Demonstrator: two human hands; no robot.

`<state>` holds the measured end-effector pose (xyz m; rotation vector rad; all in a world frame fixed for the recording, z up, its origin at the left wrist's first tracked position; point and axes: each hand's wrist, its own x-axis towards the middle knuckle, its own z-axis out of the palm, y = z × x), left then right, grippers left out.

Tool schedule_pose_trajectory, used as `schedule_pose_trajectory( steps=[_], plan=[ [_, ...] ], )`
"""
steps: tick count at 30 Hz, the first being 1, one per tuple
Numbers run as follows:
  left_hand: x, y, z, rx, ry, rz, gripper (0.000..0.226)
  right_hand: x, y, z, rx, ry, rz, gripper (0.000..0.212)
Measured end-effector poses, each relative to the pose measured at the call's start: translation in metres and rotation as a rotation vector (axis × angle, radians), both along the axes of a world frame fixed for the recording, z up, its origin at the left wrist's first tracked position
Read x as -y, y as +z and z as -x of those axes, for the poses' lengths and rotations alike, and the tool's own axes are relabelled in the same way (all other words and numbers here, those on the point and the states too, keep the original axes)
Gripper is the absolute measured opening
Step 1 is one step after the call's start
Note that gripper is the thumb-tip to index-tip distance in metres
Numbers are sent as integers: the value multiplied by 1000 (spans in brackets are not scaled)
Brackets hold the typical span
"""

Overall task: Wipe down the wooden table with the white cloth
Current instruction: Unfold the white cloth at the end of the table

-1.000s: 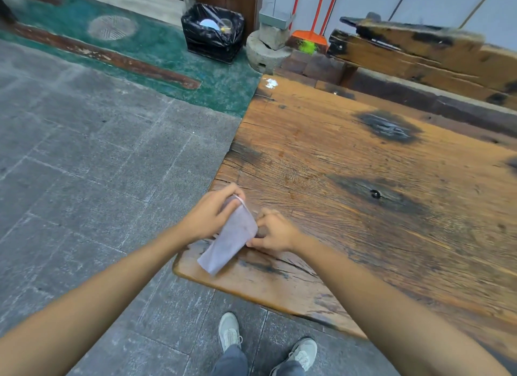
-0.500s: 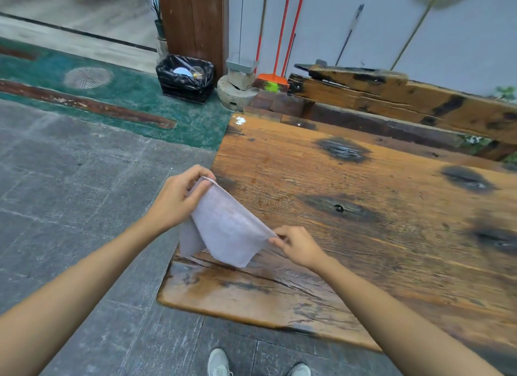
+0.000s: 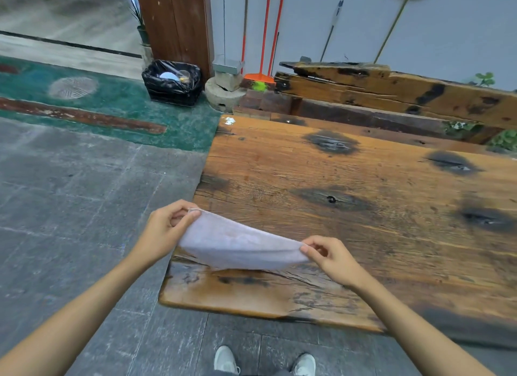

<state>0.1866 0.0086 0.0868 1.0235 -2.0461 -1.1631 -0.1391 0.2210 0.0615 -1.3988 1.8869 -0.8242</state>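
The cloth (image 3: 240,247) hangs spread between the two hands above the bench's (image 3: 363,235) near-left corner: the left hand (image 3: 165,230) pinches one corner, the right hand (image 3: 330,256) the other. Wiping seems not yet begun; next, lay it flat and press. No writing is readable.

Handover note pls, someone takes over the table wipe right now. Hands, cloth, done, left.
Left hand: pinches one end of the white cloth, grip at the table's left edge.
Right hand: pinches the other end, over the table's near part.
Cloth: spread between both hands, sagging in the middle, held just above the near left corner of the wooden table; whether its low edge touches the wood cannot be told.
Done: cloth opened out.
Left: lay it flat on the top and wipe; no wiping stroke is visible so far. The whole surface, dark knots included, probably still needs a pass.
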Motion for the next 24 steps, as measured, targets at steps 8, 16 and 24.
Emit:
schedule_pose_trajectory(
  steps=[8, 16, 24],
  plan=[
    [-24, -18, -11, 25, 124, -6, 9, -19, -7, -18, 278, -71, 50, 19],
    [16, -79, 4, 199, 138, -108, 11, 26, -62, -25, 85, -230, -91, 18],
    [67, -123, 38, 349, 125, -117, 20, 89, -98, -6, -182, -322, -257, 23]
  ],
)
